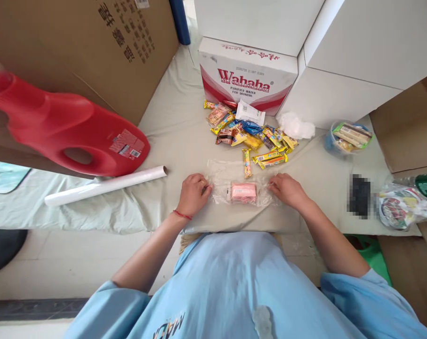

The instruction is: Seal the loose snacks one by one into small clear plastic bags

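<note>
- Pale grey-green cloth covers the counter (171,136), which is hemmed in by cartons at the back; a tiled floor shows below its front edge.
- One brown cardboard carton (93,42) stands at the far left. In front of it one red jug (75,132) lies on its side, neck pointing left.
- One white roll (105,186) lies just before the jug, its long axis running left to right.
- The left hand (194,193), a red string at its wrist, has its fingers bent down and closed on the left edge of a clear film (220,172).
- One pink packet (244,192) lies inside that film near the counter's front edge, between the two hands; its long axis runs left to right, across the person.
- One loose snack bar (247,162) lies just behind the packet, pointing away. Beyond it sits a pile of wrapped snacks (252,136), too many to count, before one Wahaha box (246,77).
- The right hand (287,188) pinches the film's right edge with its fingers closed.
- One round tub (350,136) of bars and one printed plastic bag (400,207) sit at the right.
</note>
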The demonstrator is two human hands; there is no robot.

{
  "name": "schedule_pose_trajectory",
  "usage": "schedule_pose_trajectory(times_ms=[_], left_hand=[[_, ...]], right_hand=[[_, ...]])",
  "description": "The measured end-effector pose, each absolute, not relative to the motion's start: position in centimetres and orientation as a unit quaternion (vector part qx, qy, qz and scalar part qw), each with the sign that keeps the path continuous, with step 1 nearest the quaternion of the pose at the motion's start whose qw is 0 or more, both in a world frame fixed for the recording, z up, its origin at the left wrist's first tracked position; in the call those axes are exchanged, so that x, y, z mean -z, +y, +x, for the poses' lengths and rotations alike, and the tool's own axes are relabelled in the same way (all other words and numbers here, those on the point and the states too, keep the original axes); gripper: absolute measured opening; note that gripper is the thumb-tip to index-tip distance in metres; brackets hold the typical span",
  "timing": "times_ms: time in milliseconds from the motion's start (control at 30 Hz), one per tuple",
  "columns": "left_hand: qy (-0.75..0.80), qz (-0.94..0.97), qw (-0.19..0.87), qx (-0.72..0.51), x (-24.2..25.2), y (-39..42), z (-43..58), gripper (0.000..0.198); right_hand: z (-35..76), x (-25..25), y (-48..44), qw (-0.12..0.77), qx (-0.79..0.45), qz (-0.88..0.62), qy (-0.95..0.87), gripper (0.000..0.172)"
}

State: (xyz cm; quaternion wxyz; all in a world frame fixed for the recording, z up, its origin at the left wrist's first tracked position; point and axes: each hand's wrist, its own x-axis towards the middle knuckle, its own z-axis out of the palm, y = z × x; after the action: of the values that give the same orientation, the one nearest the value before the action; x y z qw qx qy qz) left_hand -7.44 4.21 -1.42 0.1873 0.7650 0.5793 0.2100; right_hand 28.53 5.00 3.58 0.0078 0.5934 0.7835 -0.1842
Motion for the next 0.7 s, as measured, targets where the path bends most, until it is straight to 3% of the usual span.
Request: schedule_pose_trajectory(times_ms=[100,200,333,433,567,700], left_hand=[[0.589,0.749,0.197,-0.232,2.0,3.9,-7.3,0.028],[0.605,0.728,0.185,-0.263,1.9,3.8,-7.4,0.024],[0.65,0.666,0.029,-0.366,0.4,2.0,-7.3,0.023],[0.586,0.708,-0.04,-0.392,-0.8,-0.6,-6.3,0.019],[0.456,0.834,0.083,-0.298,-0.9,-2.6,-3.2,0.042],[0.483,0.836,0.156,-0.21,0.3,-1.6,-0.9,0.053]], right_hand=[[26.4,-5.4,4.2,-0.09,0.094,0.581,0.803,0.029],[23.3,-5.6,3.9,-0.162,0.171,0.47,0.851,0.03],[20.0,-3.3,4.5,-0.118,0.249,0.426,0.862,0.025],[19.4,-2.1,4.6,-0.12,0.258,0.435,0.854,0.024],[20.0,-2.2,4.4,-0.133,0.264,0.432,0.852,0.025],[20.6,-3.5,6.2,-0.087,0.307,0.398,0.86,0.027]])
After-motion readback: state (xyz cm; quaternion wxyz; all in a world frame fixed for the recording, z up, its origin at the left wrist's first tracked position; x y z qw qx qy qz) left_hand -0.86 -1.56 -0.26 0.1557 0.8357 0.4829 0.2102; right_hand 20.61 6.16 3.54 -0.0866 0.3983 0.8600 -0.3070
